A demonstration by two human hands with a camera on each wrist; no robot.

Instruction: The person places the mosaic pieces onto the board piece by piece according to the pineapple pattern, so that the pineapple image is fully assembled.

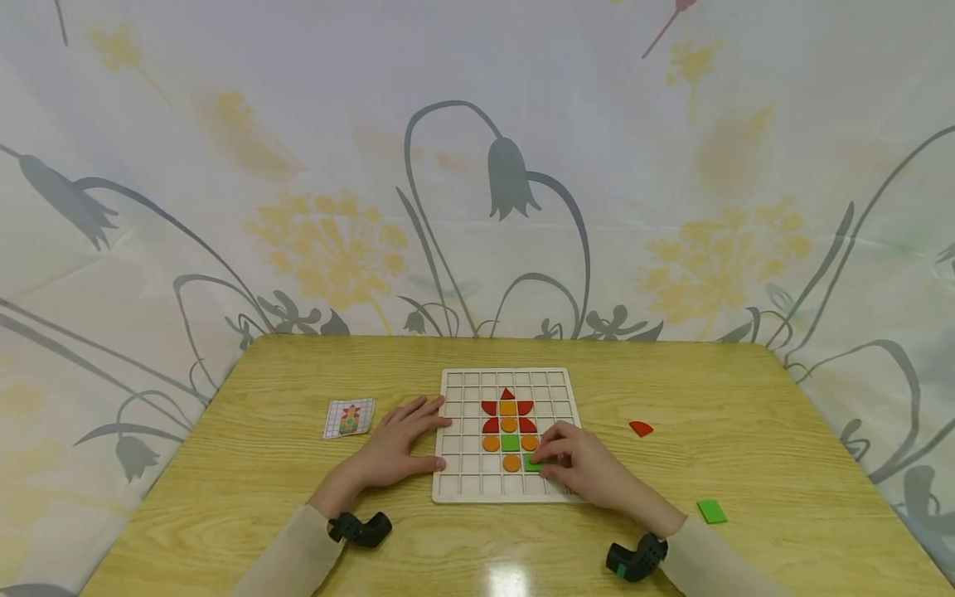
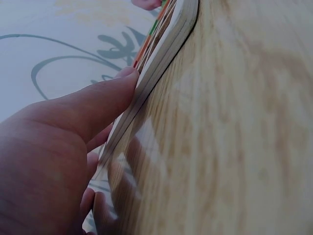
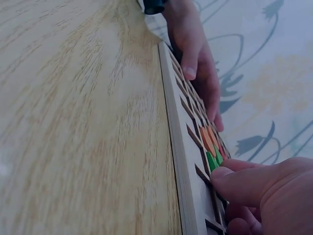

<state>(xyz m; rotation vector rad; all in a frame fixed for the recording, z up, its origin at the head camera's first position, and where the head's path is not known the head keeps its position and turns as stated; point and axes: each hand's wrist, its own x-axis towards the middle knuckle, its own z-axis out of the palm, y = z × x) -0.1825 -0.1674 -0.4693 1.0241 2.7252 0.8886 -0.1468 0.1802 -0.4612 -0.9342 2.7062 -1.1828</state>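
A white wooden grid board (image 1: pixel 462 491) lies on the table, with a figure of red, orange and green tiles in its cells. My left hand (image 1: pixel 394 448) rests at the board's left edge, fingers spread and fairly straight, thumb (image 2: pixel 110 95) against the rim. With thumb and fingertips, my right hand (image 1: pixel 585 464) pinches a green square tile (image 1: pixel 532 463) at a cell in the lower right of the figure. An orange round tile (image 1: pixel 511 463) sits just left of it. In the right wrist view, the fingers partly hide the green tile (image 3: pixel 212 161).
A small printed card (image 1: pixel 348 418) with a coloured grid figure lies left of the board. To the right are a loose red quarter-circle tile (image 1: pixel 640 429) and another green square tile (image 1: pixel 712 511). A patterned curtain (image 1: pixel 462 249) hangs behind the wooden table (image 1: pixel 448 547).
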